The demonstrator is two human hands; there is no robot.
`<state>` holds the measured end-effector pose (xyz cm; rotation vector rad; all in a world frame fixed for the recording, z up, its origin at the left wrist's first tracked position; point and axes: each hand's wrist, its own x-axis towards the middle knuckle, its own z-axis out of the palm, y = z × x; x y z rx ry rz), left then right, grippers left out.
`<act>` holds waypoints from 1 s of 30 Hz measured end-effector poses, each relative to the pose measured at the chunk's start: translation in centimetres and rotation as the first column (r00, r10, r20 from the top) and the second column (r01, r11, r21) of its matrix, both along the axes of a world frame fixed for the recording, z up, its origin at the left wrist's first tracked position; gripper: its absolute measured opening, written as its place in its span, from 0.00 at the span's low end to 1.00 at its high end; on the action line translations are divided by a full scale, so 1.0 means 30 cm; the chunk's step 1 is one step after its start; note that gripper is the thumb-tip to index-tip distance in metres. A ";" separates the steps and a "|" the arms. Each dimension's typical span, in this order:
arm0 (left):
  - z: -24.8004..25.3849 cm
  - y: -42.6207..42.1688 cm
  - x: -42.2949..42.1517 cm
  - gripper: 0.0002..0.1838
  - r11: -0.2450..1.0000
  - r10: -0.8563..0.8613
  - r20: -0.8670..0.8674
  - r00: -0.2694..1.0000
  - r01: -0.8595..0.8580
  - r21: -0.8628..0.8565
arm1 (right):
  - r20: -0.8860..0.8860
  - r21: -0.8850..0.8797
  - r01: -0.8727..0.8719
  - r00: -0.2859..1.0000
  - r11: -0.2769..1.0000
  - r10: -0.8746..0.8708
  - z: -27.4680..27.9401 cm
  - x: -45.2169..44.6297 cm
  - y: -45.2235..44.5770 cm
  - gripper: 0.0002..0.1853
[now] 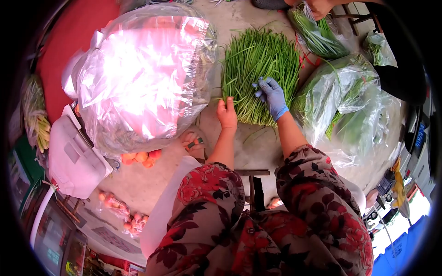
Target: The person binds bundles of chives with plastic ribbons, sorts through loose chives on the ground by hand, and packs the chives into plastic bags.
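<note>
A wide heap of long thin green stalks, like chives (pixel 248 55), lies on the ground in front of me. Bare, my left hand (pixel 227 114) is at the heap's lower left edge, its thumb and fingers pointing up with a gap between them; a thin green blade shows by the fingertips. Over the right part of the heap is my right hand (pixel 272 95) in a blue-grey glove. Its fingers are curled together, and what they hold, if anything, is too small to make out.
A big shiny clear plastic bag (pixel 142 83) stands at left. Bagged greens (pixel 340 101) sit at right. Another person's hand (pixel 319 7) is on a bag of green stalks (pixel 320 37). Orange-red fruit (pixel 142 158) and a pink-white covered object (pixel 76 156) are lower left.
</note>
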<state>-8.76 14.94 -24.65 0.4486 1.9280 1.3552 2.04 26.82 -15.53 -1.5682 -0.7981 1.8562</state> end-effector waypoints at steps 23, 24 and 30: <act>0.227 0.252 0.127 0.28 0.859 -0.473 0.185 0.861 0.498 -0.117 | 0.249 0.298 -0.070 0.969 0.952 -0.007 0.014 0.047 -0.181 0.11; 0.210 0.253 0.121 0.23 0.909 -0.371 0.398 0.839 0.416 -0.029 | 0.203 0.235 -0.154 0.973 0.960 0.107 0.020 0.065 -0.174 0.11; 0.179 0.257 0.000 0.19 0.952 -0.099 0.501 0.860 0.229 -0.203 | 0.391 0.078 0.130 0.908 0.988 -0.150 -0.069 0.284 -0.043 0.12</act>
